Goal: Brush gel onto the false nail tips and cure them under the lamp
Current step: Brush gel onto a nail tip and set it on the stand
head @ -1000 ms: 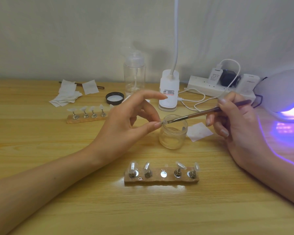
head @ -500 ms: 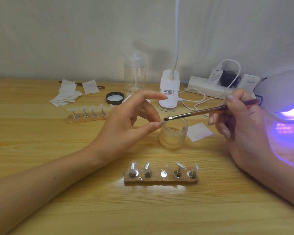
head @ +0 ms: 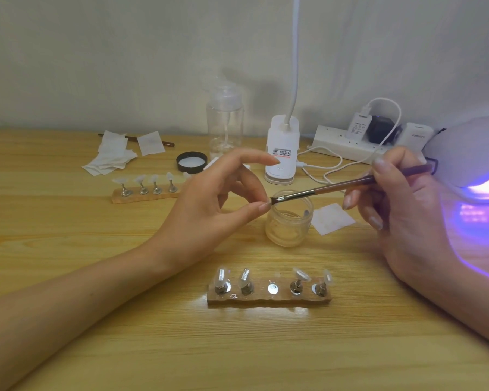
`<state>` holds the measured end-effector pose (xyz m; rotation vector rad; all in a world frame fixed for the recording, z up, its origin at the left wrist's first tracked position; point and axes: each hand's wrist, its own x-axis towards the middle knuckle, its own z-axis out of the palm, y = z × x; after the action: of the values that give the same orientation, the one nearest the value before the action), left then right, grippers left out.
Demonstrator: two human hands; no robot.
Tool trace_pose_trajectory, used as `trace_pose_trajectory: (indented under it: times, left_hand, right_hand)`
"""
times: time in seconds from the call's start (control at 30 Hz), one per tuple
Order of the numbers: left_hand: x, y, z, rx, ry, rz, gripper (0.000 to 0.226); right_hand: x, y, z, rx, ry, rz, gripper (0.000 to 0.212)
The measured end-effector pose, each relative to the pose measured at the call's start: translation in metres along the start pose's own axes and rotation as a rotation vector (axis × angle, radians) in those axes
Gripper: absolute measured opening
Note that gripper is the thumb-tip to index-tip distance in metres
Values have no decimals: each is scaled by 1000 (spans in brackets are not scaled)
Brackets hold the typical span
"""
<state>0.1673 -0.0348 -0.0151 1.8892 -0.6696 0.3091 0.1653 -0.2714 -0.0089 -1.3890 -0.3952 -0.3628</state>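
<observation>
Desk [head: 68, 235]: holds gel jar [head: 289, 221].
Left hand [head: 209, 210]: pinches nail tip [head: 268, 201] above jar.
Right hand [head: 401, 210]: holds brush [head: 336, 187].
Progress: seems mid-brushing; curing left.

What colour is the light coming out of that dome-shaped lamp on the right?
Violet-blue, glowing under the white lamp; the head view shows it.
</observation>
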Motion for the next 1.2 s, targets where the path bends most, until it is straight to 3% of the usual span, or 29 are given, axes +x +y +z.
trace_pose_trajectory:
  times: [0.47, 0.67, 0.8, 0.97, 1.2]
  left_hand:
    - [0, -3, -1, -30, 3, 7, 43]
    - [1, 1, -15, -367, 158, -244, 54]
    - [6, 10, -37, -613, 122, -406, 61]
    - [3, 26, -41, -612, -5, -336, 56]
    - [-7, 33, -29, -624, -17, -300, 64]
  right_hand:
    - [1, 3, -5, -50, 25, 13, 25]
    - [3, 2, -7, 9, 98, 109, 35]
    - [3, 1, -5, 28, 109, 121, 37]
    - [3, 0, -5, 53, 124, 140, 32]
    - [4, 1, -8, 71, 127, 157, 30]
